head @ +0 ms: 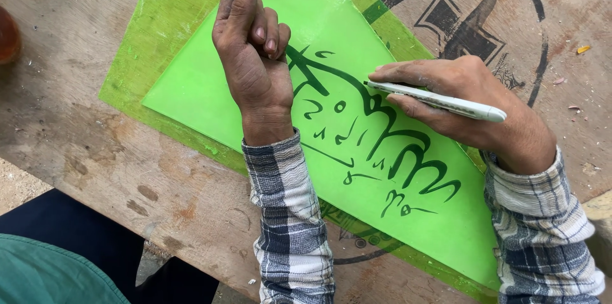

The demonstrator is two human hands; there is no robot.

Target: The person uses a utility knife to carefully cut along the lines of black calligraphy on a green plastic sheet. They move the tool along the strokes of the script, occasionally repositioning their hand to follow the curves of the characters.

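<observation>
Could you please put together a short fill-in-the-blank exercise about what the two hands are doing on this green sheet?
1. The right hand holds a white ____ against the sheet.
2. The left hand presses down on the bright ____ sheet.
3. The dark strokes are drawn on the sheet, which lies on a ____ board.
4. Both sleeves show a ____ pattern.

Missing words: pen; green; wooden; checked
</observation>
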